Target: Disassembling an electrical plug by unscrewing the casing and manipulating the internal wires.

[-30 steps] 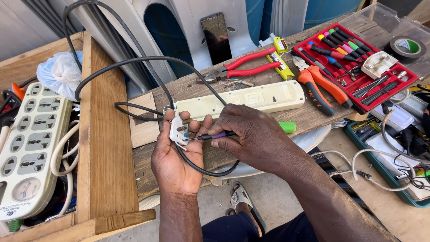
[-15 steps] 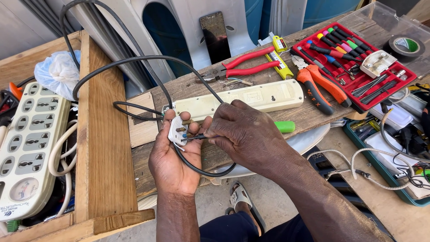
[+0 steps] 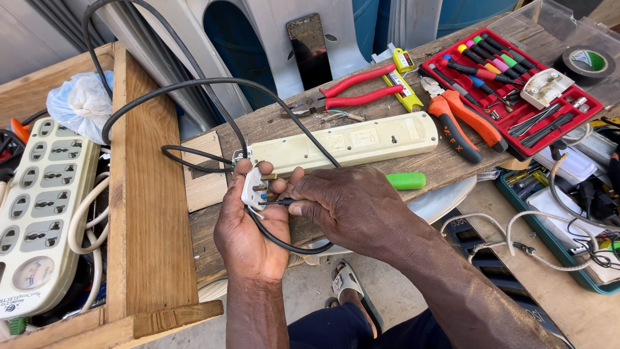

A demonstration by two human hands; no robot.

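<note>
My left hand (image 3: 248, 232) holds a white opened plug (image 3: 253, 187) on the end of a black cable (image 3: 194, 87). My right hand (image 3: 345, 207) grips a green-handled screwdriver (image 3: 405, 181), its thin shaft pointing left with the tip in the plug. Just behind both hands a cream power strip (image 3: 349, 143) lies face down on the wooden bench (image 3: 271, 123). The black cable loops from the plug under my right hand and up over the bench.
Red pliers (image 3: 358, 90), orange-handled cutters (image 3: 462, 126) and a yellow tool (image 3: 407, 77) lie behind the strip. A red case of screwdrivers (image 3: 516, 84) sits right, black tape (image 3: 588, 63) beyond. A white multi-socket strip (image 3: 32, 207) lies left, past a wooden frame (image 3: 145, 194).
Both hands have stayed at the plug. The screwdriver shaft sits slightly lower against the plug and my right fingers have shifted a little on it.
</note>
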